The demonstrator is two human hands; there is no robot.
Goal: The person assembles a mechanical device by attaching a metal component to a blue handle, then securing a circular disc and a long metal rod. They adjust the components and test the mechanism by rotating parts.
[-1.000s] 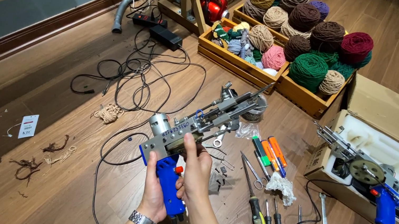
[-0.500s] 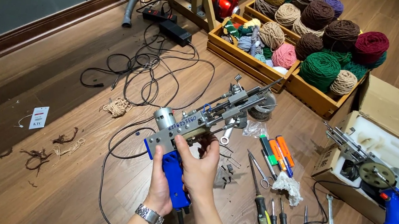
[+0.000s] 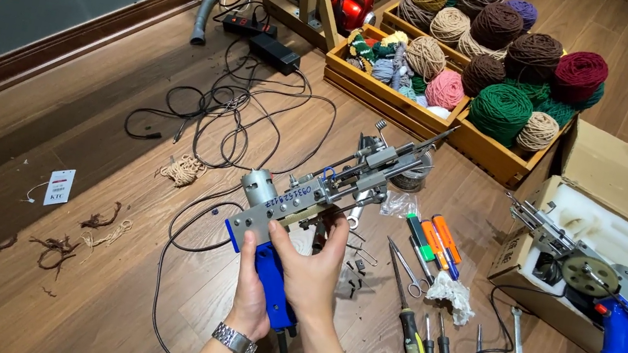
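Left hand (image 3: pixel 252 289) grips the blue handle of the tufting gun (image 3: pixel 319 194); right hand (image 3: pixel 314 273) closes on its underside. Screwdrivers (image 3: pixel 422 345) lie right of the hands; yarn crates (image 3: pixel 466 66) stand beyond.

The tufting gun (image 3: pixel 318 202) is a grey metal machine with a blue pistol grip, a round silver motor at its rear and a long needle assembly in front. It is held in the air above the wooden floor (image 3: pixel 19 289), its needle end tilted up and away toward the yarn crates.
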